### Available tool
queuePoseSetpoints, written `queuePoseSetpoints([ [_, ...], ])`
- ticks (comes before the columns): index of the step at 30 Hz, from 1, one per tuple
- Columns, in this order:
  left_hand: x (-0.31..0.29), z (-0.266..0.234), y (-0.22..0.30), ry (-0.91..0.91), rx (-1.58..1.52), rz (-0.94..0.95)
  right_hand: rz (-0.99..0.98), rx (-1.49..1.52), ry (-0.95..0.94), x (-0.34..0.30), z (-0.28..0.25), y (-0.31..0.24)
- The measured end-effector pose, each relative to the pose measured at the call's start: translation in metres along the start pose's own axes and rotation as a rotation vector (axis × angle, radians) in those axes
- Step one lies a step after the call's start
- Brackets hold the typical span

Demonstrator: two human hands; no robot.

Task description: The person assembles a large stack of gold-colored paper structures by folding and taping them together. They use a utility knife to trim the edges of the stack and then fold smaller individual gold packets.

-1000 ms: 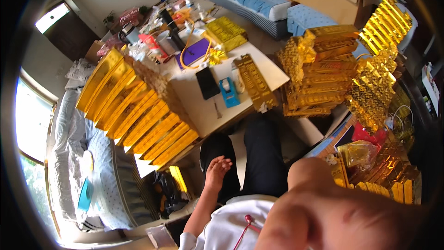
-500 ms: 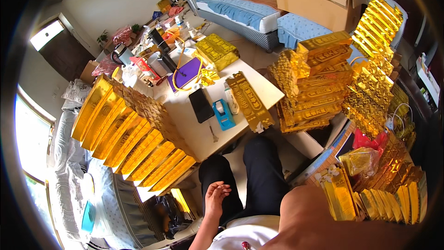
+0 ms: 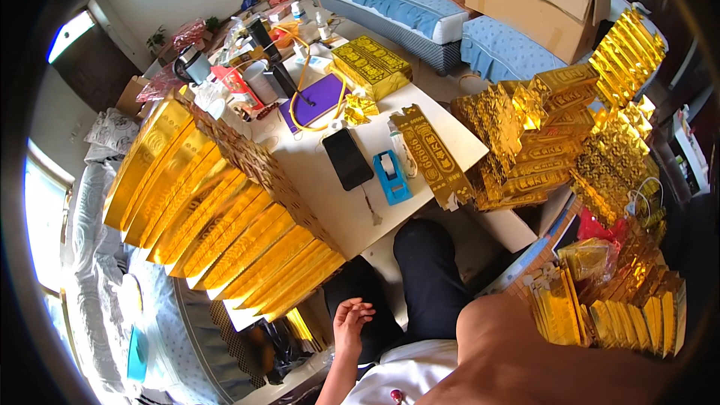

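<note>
My left hand [image 3: 351, 324] rests by my left thigh, fingers loosely curled and a little apart, with nothing in it. My bare right arm [image 3: 491, 330] reaches off to the right at the lower edge; its hand is out of sight. Closest to the left hand is a long row of folded gold foil paper pieces [image 3: 225, 234] along the table's left side. On the white table [image 3: 319, 199] before me lie a black phone [image 3: 348, 159], a blue tape dispenser [image 3: 391, 178] and a flat gold printed strip [image 3: 430, 156].
Farther back are a purple sheet [image 3: 315, 107], a yellow-gold block [image 3: 373, 66] and a thermos jug [image 3: 193, 66]. Stacked gold paper [image 3: 551, 146] rises on the right, and more gold folded pieces [image 3: 626, 322] sit below it. A cardboard box [image 3: 532, 0] stands behind, beside a bed [image 3: 405, 0].
The view has turned slightly, so the table and its things appear farther right. My left hand keeps its loosely curled pose by the thigh.
</note>
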State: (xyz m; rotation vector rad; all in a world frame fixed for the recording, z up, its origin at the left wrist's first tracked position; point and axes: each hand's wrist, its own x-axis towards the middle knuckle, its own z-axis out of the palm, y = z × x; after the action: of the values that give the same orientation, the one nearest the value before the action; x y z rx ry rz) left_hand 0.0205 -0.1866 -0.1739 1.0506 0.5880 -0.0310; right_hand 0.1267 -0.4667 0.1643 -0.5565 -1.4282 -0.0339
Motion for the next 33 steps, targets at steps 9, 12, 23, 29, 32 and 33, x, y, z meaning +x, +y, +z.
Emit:
queuePoseSetpoints([
  [9, 0.007, -0.003, 0.045, -0.049, -0.249, 0.071, 0.062, -0.067, 0.027, 0.028, 0.006, 0.028],
  [12, 0.016, -0.011, 0.055, -0.072, -0.316, 0.135, 0.104, -0.088, 0.044, 0.036, 0.009, 0.034],
  [23, 0.022, -0.018, 0.075, -0.079, -0.31, 0.111, 0.242, -0.231, 0.227, 0.065, -0.004, 0.053],
  [29, 0.018, -0.017, 0.082, -0.035, -0.304, 0.084, 0.287, -0.241, 0.216, 0.072, -0.012, 0.06],
  [32, 0.014, -0.018, 0.084, -0.015, -0.334, 0.073, 0.292, -0.244, 0.217, 0.072, -0.013, 0.06],
  [33, 0.014, -0.019, 0.082, -0.008, -0.329, 0.059, 0.291, -0.25, 0.214, 0.073, -0.013, 0.058],
])
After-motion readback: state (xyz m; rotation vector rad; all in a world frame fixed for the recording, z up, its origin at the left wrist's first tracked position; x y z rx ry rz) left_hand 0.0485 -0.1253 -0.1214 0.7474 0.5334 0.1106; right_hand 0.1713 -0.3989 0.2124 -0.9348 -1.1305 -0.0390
